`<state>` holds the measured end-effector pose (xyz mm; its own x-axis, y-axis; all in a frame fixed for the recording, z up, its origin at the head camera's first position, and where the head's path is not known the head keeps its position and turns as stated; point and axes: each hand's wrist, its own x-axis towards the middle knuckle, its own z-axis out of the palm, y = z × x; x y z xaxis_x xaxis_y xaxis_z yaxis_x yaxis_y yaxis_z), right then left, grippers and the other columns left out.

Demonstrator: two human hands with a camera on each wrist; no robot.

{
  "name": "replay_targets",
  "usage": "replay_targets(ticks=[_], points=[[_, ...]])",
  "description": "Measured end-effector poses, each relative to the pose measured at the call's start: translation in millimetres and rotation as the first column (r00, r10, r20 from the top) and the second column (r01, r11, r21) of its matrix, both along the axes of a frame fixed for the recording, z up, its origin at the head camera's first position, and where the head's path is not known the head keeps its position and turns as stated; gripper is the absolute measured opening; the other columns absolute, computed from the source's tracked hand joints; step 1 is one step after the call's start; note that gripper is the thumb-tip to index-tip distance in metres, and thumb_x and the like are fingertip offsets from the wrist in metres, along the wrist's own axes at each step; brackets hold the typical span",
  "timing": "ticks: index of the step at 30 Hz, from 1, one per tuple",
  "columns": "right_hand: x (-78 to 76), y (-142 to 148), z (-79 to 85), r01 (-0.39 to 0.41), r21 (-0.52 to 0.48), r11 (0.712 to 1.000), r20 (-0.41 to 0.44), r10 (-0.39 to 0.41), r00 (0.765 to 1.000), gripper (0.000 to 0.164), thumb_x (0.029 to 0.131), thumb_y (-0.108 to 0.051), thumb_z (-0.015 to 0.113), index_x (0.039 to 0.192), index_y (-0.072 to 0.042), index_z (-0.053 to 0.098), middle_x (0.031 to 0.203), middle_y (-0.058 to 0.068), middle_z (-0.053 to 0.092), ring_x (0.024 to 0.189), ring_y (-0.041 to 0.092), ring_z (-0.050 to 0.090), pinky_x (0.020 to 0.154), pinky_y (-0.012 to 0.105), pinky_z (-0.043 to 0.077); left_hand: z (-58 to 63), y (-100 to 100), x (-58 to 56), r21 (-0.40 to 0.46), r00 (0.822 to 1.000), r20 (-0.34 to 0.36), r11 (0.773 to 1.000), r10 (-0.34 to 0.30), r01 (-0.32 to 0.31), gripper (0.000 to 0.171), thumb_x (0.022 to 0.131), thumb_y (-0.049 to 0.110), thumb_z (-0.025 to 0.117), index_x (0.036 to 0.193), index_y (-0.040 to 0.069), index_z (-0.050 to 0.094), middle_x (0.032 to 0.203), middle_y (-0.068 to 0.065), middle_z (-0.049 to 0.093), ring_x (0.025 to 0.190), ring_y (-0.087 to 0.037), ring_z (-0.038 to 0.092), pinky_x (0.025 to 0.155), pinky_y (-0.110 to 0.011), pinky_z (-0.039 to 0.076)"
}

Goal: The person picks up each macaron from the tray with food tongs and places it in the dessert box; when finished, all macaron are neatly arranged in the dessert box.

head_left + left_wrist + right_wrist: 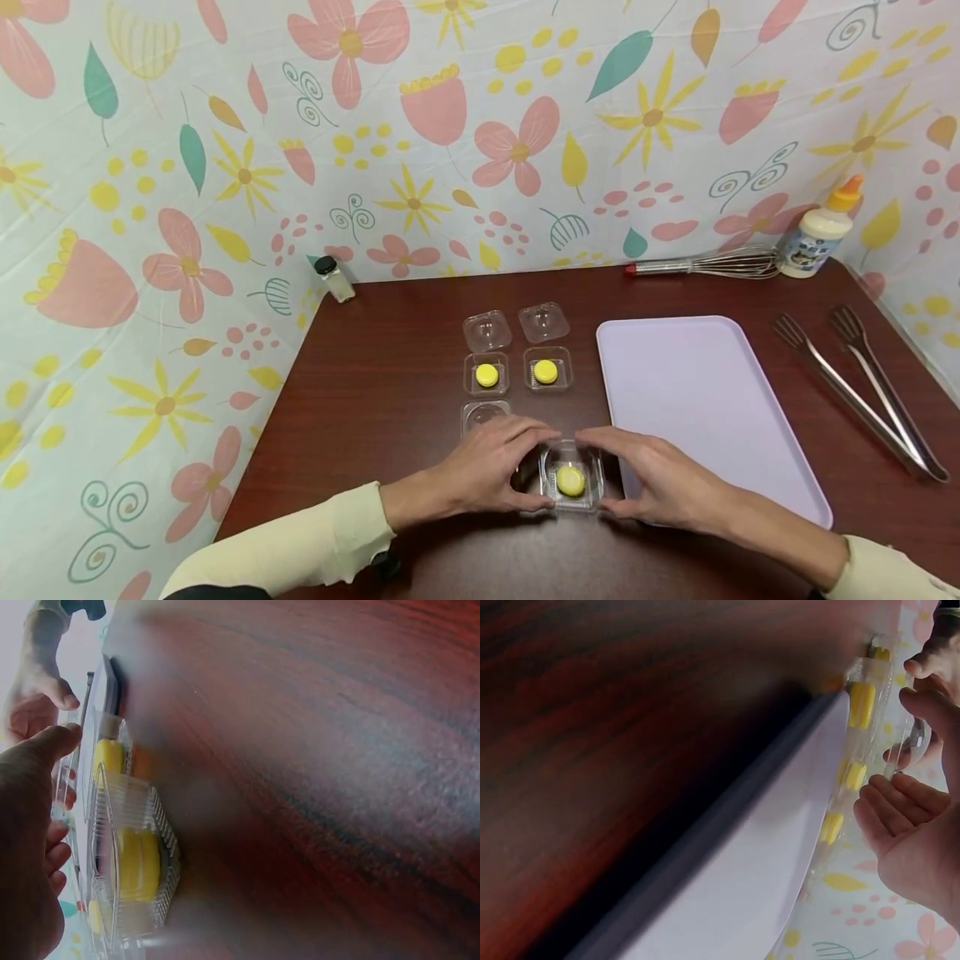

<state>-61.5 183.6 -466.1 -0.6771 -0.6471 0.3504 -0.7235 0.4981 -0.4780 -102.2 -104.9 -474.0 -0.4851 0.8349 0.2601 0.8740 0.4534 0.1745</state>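
Both hands hold a clear plastic lid (pixel 921 735) by its edges, above a small clear box (pixel 572 505) with a yellow macaron (pixel 571 481). My left hand (pixel 498 462) grips the lid's left side, thumb near and fingers far. On the opposite side my right hand (pixel 660 479) pinches it between thumb and fingertips. Another box (pixel 169 859) with a yellow macaron (pixel 136 864) stands below the left hand, hidden by that hand in the head view. Behind are two uncovered boxes, each with a yellow macaron (pixel 487 375), (pixel 545 372).
Two domed lids (pixel 487 332) (pixel 543 322) lie behind the boxes, and a third lid (pixel 483 414) is partly behind the left hand. To the right are a lilac tray (pixel 682 392) and metal tongs (pixel 862 387). A whisk (pixel 705 264), squeeze bottle (pixel 813 237) and black-capped jar (pixel 335 279) stand or lie farther back.
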Motion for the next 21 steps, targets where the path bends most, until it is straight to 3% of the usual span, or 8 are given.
replay_targets(ticks=[11, 21], points=[[3.9, -3.9, -5.0, 0.011, 0.047, 0.999, 0.019, -0.012, 1.000, 0.077, 0.070, -0.018, 0.099, 0.136, 0.002, 0.065, 0.132, 0.007, 0.071, 0.117, 0.023, 0.070, 0.095, 0.046, 0.060, -6.1, 0.8, 5.9, -0.056, 1.000, -0.024, 0.998, -0.001, 0.000, 0.087, 0.078, 0.066, 0.086, 0.144, 0.017, 0.059, 0.138, 0.004, 0.062, 0.126, -0.012, 0.060, 0.113, -0.027, 0.044], [3.4, -6.6, -6.7, -0.003, 0.030, 1.000, 0.019, 0.003, 1.000, 0.076, 0.069, -0.013, 0.099, 0.135, 0.002, 0.065, 0.132, 0.011, 0.071, 0.117, 0.025, 0.070, 0.094, 0.046, 0.061, -8.9, 0.9, 6.1, -0.041, 1.000, -0.020, 0.999, -0.010, 0.009, 0.087, 0.078, 0.067, 0.086, 0.143, 0.015, 0.059, 0.135, 0.005, 0.063, 0.122, -0.010, 0.061, 0.111, -0.025, 0.045]])
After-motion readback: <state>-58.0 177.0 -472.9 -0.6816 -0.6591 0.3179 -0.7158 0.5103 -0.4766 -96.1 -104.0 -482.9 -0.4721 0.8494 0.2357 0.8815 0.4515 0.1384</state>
